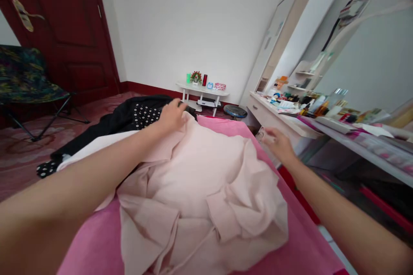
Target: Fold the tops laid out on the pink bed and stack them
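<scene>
Your pink cover (97, 240) carries the spread, pale pink shirt (203, 154), black clothing (111, 120) beside it. Your left hand (172, 115) bends at the shirt's far edge, your right hand (279, 142) curls off its right side; you can't tell either grip.

Pale pink garment (200, 163), creased, spread on bright pink cover (290, 232).

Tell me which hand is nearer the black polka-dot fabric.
Left: the left hand is just beside the polka-dot fabric; the right hand is farther right, across the pink garment.
</scene>
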`<state>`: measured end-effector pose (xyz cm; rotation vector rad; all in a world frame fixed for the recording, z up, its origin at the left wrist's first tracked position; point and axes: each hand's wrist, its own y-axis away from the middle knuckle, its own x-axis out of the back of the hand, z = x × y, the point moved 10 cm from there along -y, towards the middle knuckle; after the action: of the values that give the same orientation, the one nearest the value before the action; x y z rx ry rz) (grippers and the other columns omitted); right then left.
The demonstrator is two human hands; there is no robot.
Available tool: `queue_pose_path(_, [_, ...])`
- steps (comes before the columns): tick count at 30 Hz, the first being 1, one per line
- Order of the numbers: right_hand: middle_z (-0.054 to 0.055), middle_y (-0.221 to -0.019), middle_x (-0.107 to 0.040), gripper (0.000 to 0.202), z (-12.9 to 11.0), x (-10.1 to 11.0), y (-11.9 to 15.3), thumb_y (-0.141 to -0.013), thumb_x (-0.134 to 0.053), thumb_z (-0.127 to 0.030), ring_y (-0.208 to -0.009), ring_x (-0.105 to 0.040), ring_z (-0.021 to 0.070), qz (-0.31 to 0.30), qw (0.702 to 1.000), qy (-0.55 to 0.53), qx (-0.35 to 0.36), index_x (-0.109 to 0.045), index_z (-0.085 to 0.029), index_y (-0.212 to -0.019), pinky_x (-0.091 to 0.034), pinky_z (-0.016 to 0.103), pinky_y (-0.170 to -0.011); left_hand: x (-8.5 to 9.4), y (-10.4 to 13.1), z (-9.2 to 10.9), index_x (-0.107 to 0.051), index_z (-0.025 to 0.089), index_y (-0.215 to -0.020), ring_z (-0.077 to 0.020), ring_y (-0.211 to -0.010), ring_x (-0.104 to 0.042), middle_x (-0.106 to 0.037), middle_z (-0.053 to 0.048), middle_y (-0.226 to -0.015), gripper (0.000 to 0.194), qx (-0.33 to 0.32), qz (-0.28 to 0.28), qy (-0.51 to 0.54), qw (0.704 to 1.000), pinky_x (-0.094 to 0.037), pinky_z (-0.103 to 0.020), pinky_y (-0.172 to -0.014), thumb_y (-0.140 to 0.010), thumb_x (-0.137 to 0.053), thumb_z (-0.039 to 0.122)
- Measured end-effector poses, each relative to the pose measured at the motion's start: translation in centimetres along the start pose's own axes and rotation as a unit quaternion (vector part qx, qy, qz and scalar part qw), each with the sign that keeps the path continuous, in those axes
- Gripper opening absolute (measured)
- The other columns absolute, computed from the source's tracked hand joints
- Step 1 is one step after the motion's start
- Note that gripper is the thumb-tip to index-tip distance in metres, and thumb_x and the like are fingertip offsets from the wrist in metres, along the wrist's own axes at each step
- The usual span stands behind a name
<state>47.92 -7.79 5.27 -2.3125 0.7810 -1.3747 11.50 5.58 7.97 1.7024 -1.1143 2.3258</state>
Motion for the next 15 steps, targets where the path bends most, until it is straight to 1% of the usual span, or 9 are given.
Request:
queue_pose_path(2, [0.011, -0.116, -0.062, 0.035, -1.3, -3.2, 5.3, -0.074, -0.059, -0.024, -0.106, -0.058, 0.0246, -0.069, 0.996, -0.024, 0.043, -0.06, -0.018, -0.109, -0.045, 0.039, -0.093, -4.1, 4.3, 1.4, -0.05, 0.018, -0.13, -0.0315, -0.13, -0.037, -0.037, -0.015, -0.143, 0.053, -0.052, -0.061, 0.017, 0.997, -0.033, -0.045, -0.105, -0.08, -0.065, 0.03])
queue_pose_path(3, [0.009, -0.118, -0.061, 0.035, -2.1, -4.2, 7.9, -0.075, -0.056, -0.023, -0.11, -0.056, 0.0242, -0.093, 0.993, -0.036, 0.059, -0.059, -0.02, -0.111, -0.045, 0.04, -0.094, -6.1, 6.9, 2.1, -0.049, 0.02, -0.131, -0.0297, -0.13, -0.038, -0.037, -0.014, -0.144, 0.056, -0.083, -0.1, 0.029, 0.991, -0.034, -0.042, -0.105, -0.08, -0.065, 0.035])
queue_pose_path(4, [0.009, -0.125, -0.057, 0.039, -3.1, -5.2, 10.4, -0.078, -0.053, -0.021, -0.115, -0.053, 0.0242, -0.128, 0.987, -0.05, 0.078, -0.057, -0.022, -0.116, -0.043, 0.042, -0.097, -8.0, 9.7, 3.0, -0.046, 0.02, -0.134, -0.0308, -0.134, -0.032, -0.032, -0.015, -0.147, 0.057, -0.123, -0.148, 0.047, 0.98, -0.03, -0.044, -0.108, -0.082, -0.062, 0.038])
queue_pose_path(5, [0.008, -0.13, -0.053, 0.042, -4.1, -5.8, 12.4, -0.078, -0.052, -0.019, -0.12, -0.05, 0.0239, -0.153, 0.982, -0.059, 0.094, -0.055, -0.024, -0.12, -0.041, 0.043, -0.1, -9.3, 12.2, 3.4, -0.046, 0.023, -0.134, -0.0311, -0.137, -0.026, -0.027, -0.013, -0.15, 0.055, -0.146, -0.18, 0.057, 0.971, -0.027, -0.046, -0.109, -0.083, -0.06, 0.04])
queue_pose_path(6, [0.007, -0.135, -0.049, 0.046, -5.2, -6.2, 14.0, -0.079, -0.05, -0.017, -0.124, -0.046, 0.0236, -0.179, 0.976, -0.067, 0.108, -0.052, -0.025, -0.125, -0.039, 0.044, -0.103, -10.0, 14.4, 3.6, -0.048, 0.024, -0.132, -0.0308, -0.139, -0.022, -0.025, -0.011, -0.151, 0.051, -0.156, -0.197, 0.063, 0.966, -0.024, -0.047, -0.111, -0.084, -0.058, 0.039])
queue_pose_path(8, [0.005, -0.141, -0.043, 0.054, -7.2, -6.6, 16.0, -0.08, -0.046, -0.013, -0.129, -0.041, 0.0222, -0.225, 0.963, -0.077, 0.128, -0.047, -0.028, -0.131, -0.035, 0.044, -0.107, -10.5, 17.4, 3.6, -0.052, 0.026, -0.128, -0.0291, -0.139, -0.023, -0.028, -0.01, -0.151, 0.042, -0.158, -0.206, 0.077, 0.963, -0.021, -0.047, -0.112, -0.088, -0.053, 0.036])
queue_pose_path(10, [0.004, -0.144, -0.04, 0.06, -9.2, -7.1, 17.1, -0.079, -0.045, -0.011, -0.131, -0.039, 0.0209, -0.271, 0.948, -0.086, 0.146, -0.042, -0.029, -0.136, -0.034, 0.041, -0.109, -10.1, 18.9, 3.7, -0.053, 0.026, -0.128, -0.0255, -0.135, -0.032, -0.037, -0.009, -0.146, 0.037, -0.157, -0.2, 0.1, 0.962, -0.021, -0.045, -0.113, -0.091, -0.048, 0.031])
queue_pose_path(12, [0.004, -0.142, -0.042, 0.064, -11.1, -7.7, 18.0, -0.078, -0.046, -0.009, -0.129, -0.041, 0.0202, -0.317, 0.928, -0.091, 0.173, -0.039, -0.028, -0.139, -0.034, 0.039, -0.108, -9.4, 19.6, 4.0, -0.053, 0.026, -0.128, -0.0221, -0.129, -0.042, -0.046, -0.009, -0.14, 0.036, -0.168, -0.203, 0.125, 0.957, -0.022, -0.044, -0.113, -0.093, -0.044, 0.03])
queue_pose_path(15, [0.004, -0.131, -0.055, 0.062, -13.4, -8.7, 19.3, -0.075, -0.044, -0.004, -0.119, -0.05, 0.0198, -0.369, 0.9, -0.083, 0.218, -0.047, -0.027, -0.133, -0.04, 0.037, -0.102, -8.0, 19.7, 4.6, -0.062, 0.026, -0.116, -0.0202, -0.12, -0.051, -0.055, -0.007, -0.129, 0.029, -0.19, -0.222, 0.159, 0.943, -0.029, -0.041, -0.11, -0.094, -0.043, 0.029])
